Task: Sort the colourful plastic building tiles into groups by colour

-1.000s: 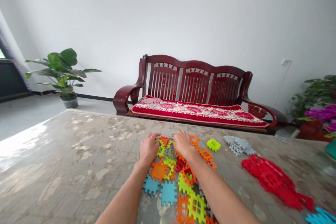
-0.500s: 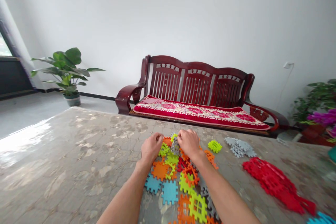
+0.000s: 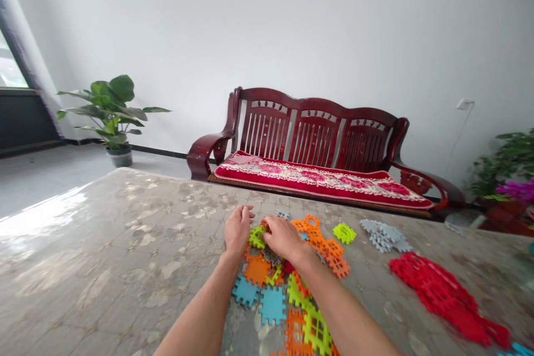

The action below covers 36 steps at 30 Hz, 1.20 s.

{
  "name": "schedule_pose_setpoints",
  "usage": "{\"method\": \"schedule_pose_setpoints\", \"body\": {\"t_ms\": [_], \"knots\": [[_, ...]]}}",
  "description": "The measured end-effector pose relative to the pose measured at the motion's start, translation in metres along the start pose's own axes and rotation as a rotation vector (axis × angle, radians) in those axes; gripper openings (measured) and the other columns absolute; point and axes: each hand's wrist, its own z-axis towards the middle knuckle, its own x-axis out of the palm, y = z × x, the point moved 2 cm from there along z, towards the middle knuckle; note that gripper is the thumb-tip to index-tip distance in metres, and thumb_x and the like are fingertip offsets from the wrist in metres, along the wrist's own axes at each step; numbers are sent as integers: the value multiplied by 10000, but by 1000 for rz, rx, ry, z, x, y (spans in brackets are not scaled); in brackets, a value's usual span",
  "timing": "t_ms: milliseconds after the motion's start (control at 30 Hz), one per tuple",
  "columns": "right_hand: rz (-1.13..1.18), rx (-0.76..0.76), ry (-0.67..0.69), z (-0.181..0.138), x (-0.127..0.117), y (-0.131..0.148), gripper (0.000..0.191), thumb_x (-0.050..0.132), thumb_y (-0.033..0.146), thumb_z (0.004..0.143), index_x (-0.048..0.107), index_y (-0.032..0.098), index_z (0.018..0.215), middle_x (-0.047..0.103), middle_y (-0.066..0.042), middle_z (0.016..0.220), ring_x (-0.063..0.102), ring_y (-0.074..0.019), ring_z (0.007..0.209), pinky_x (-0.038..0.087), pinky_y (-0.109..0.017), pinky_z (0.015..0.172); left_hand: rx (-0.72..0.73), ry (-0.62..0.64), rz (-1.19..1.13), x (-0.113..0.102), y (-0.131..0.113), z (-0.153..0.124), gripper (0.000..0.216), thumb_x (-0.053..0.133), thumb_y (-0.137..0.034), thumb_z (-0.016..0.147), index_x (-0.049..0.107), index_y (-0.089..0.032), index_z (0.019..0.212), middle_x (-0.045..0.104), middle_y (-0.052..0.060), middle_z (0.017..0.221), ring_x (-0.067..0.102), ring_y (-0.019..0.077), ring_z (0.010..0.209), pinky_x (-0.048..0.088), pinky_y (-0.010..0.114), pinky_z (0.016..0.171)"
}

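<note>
Interlocking plastic tiles with toothed edges lie in a loose pile in front of me. My right hand (image 3: pixel 284 238) reaches over the pile, its fingers curled down round the edge of a yellow-green tile (image 3: pixel 256 238); a bit of orange shows under its fingertips. My left hand (image 3: pixel 237 230) is beside the pile's left edge, close to that tile, fingers loosely apart and holding nothing I can see. Nearer me lie an orange tile (image 3: pixel 256 270) and a blue tile (image 3: pixel 272 305). Beyond my right hand are several orange tiles (image 3: pixel 317 240) and a grey tile (image 3: pixel 282 214).
To the right lie a single yellow-green tile (image 3: pixel 344 233), a grey heap (image 3: pixel 384 235) and a red heap (image 3: pixel 442 295) of tiles. A patterned cloth covers the table (image 3: pixel 137 256). Behind stand a wooden bench (image 3: pixel 315 128) and a potted plant (image 3: pixel 119 156).
My right hand has moved left and slightly nearer me, uncovering orange tiles at the pile's far right. My left hand's fingers have loosened. The view has shifted slightly left.
</note>
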Motion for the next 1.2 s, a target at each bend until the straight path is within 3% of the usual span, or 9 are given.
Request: {"method": "schedule_pose_setpoints", "body": {"t_ms": [233,433,600,900,1033,1200], "knots": [[-11,-9,166,3,-5,7,277,599,250,715,691,272,975,735,-29,981,662,-222,947,446,-278,709,-7,20,39,3,1,-1,340,367,-317,897,684,-218,972,743,26,815,679,154,730,492,266,719],[-76,-40,153,1,-6,16,317,596,266,706,707,256,1002,731,-67,1044,646,-254,1030,480,-309,770,6,21,51,3,1,-1,347,359,-315,911,682,-220,994,744,28,831,680,151,765,485,256,727],[-138,-11,196,5,-6,19,308,606,204,674,727,217,956,746,-99,994,679,-259,977,485,-309,760,7,24,60,4,3,0,337,368,-310,904,679,-216,991,747,33,837,681,154,763,483,259,735],[70,140,56,7,4,-4,345,581,232,740,707,285,1058,752,-32,1023,673,-214,1006,461,-280,775,1,19,48,5,5,1,337,376,-304,878,689,-221,971,750,30,819,690,151,744,491,250,723],[132,126,47,6,5,-10,377,574,224,745,694,293,1096,747,-15,1056,666,-200,1024,452,-262,770,1,29,44,6,5,1,342,375,-309,874,689,-222,977,749,27,819,690,147,722,490,248,711],[13,38,116,1,-1,-2,317,583,216,732,715,267,1016,740,-52,1054,661,-230,1030,459,-288,773,1,33,50,6,6,1,333,381,-325,877,686,-227,970,752,26,823,693,152,745,487,247,705]]}}
